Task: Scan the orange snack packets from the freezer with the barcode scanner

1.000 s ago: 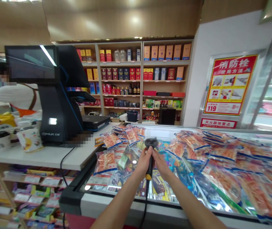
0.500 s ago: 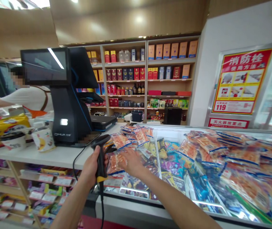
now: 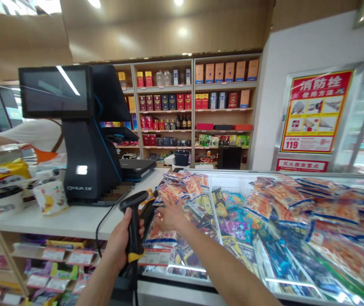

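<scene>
The left hand (image 3: 123,234) clasps one smooth black, pistol-shaped scanner (image 3: 134,227) by the near left corner of the freezer (image 3: 175,298). The right hand (image 3: 171,216) spreads over one clear, crinkled plastic packet (image 3: 155,234) at the freezer's left end; whether it grips, I cannot tell. Left of the freezer stand two round cups (image 3: 49,194) and one angular register (image 3: 88,163); behind it, six orange boxes (image 3: 219,73).

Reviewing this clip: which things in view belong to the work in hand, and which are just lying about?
In use:
- black scanner, held in the left grip
- clear food packets, nearest the right grip; contact is unclear

Lying about:
- black-lidded cup
- patterned cup
- yellow bag
- boxes on back shelves
</scene>
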### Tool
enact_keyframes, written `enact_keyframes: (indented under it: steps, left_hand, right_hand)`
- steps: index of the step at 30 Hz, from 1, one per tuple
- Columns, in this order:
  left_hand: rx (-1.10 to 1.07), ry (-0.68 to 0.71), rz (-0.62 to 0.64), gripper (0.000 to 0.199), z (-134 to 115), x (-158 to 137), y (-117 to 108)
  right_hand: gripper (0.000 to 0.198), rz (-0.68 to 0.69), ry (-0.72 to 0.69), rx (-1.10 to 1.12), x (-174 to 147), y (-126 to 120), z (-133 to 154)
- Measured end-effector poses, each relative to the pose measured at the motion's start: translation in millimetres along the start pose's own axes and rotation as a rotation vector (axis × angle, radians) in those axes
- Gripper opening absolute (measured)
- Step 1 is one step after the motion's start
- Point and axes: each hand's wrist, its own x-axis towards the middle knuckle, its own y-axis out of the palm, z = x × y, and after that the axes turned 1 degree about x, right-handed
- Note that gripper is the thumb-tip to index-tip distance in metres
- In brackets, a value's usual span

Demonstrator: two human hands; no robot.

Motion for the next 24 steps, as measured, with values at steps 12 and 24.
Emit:
enact_keyframes:
  steps: [12,24]
  left_hand:
    - [-0.052,0.006,0.03,0.034,-4.6,-7.9,5.7]
    - [-0.004,-0.035,0.203,0.031,0.5,-35.7,56.2]
  right_hand:
    - [0.027,-0.11,0.079,0.043,-3.3,-16.8,-36.0]
    - [0.008,-0.2,0.181,0.012,-70.8,-70.6,-105.3]
